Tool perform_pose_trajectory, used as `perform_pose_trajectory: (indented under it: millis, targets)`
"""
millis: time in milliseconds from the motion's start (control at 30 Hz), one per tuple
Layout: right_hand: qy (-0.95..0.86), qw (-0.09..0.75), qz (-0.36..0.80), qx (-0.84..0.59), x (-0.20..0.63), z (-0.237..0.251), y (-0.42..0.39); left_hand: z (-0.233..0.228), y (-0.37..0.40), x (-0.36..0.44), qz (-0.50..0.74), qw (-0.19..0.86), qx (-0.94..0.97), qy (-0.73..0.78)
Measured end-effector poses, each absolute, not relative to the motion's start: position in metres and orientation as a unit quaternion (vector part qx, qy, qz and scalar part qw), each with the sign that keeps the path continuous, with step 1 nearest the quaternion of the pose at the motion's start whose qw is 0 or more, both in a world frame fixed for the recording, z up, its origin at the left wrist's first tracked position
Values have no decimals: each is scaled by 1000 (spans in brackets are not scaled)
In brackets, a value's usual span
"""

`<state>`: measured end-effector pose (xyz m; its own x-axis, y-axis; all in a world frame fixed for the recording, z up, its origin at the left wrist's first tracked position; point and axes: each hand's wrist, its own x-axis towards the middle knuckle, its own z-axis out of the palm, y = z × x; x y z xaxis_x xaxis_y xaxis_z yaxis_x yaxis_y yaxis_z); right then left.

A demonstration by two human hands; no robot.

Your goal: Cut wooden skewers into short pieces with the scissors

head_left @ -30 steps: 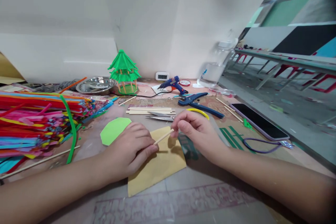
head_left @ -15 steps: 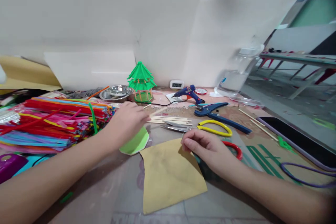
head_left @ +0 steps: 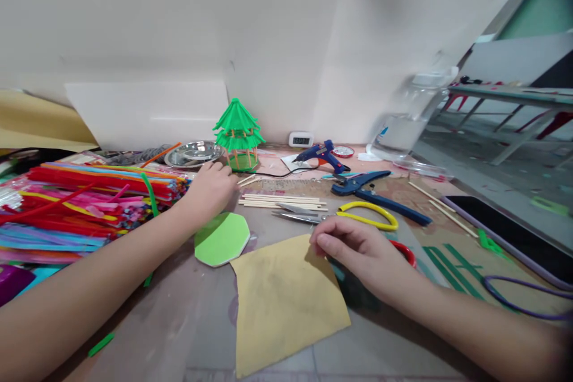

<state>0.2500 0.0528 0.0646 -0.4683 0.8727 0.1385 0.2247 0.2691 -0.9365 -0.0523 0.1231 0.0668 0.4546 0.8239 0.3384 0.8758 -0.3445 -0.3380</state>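
My left hand (head_left: 211,192) is low over the table beyond a light green octagonal board (head_left: 222,240). Its curled fingertips meet the ends of short wooden sticks (head_left: 249,180); one appears to be in the pinch, though the fingers partly hide it. Curled closed, my right hand (head_left: 353,250) rests at the upper right corner of a tan, smudged sheet like sandpaper (head_left: 290,304). Whatever is in its fingers is hidden. Scissors (head_left: 367,213) with yellow and red handles lie partly beneath that hand. Longer wooden sticks (head_left: 282,200) lie in a row between the hands.
Behind stand a green-roofed model pavilion (head_left: 237,131), a metal dish (head_left: 193,154), a timer (head_left: 301,139), a glue gun (head_left: 323,156) and a water jug (head_left: 403,119). Pipe cleaners (head_left: 89,209) are heaped left. Blue cutters (head_left: 380,197) and a phone (head_left: 510,239) lie right.
My left hand has moved a little left and back with the short stick, uncovering the green octagon. My right hand stays nearly still. The view has shifted slightly.
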Motion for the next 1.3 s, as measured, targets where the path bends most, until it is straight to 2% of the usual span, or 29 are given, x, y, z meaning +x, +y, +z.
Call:
perform_pose_trajectory:
  millis: [133, 267, 400, 567, 800, 1000, 1167, 1233, 1300]
  targets:
    - [-802, 310, 339, -383, 261, 78, 63, 74, 115, -47, -67, 182, -840, -506]
    - [-892, 209, 142, -375, 278, 79, 81, 70, 104, -31, -76, 128, -864, -482]
    - [-907, 130, 41, -399, 284, 70, 92, 62, 100, -21, -79, 97, -876, -466]
    - [-910, 44, 1, -413, 290, 75, 93, 57, 101, -22, -79, 80, -880, -461]
    - [-909, -15, 70, -411, 319, 95, 101, 52, 103, -25, -86, 78, -877, -466]
    - [-911, 6, 91, -403, 323, 96, 101, 45, 105, -31, -116, 89, -877, -457]
    - [-915, 28, 102, -389, 315, 93, 96, 60, 99, -24, -178, 103, -848, -489]
    - [-901, 95, 114, -407, 307, 95, 90, 71, 89, -15, -199, 87, -842, -494]
    - [-865, 214, 165, -424, 298, 99, 82, 81, 74, -3, -222, 33, -839, -496]
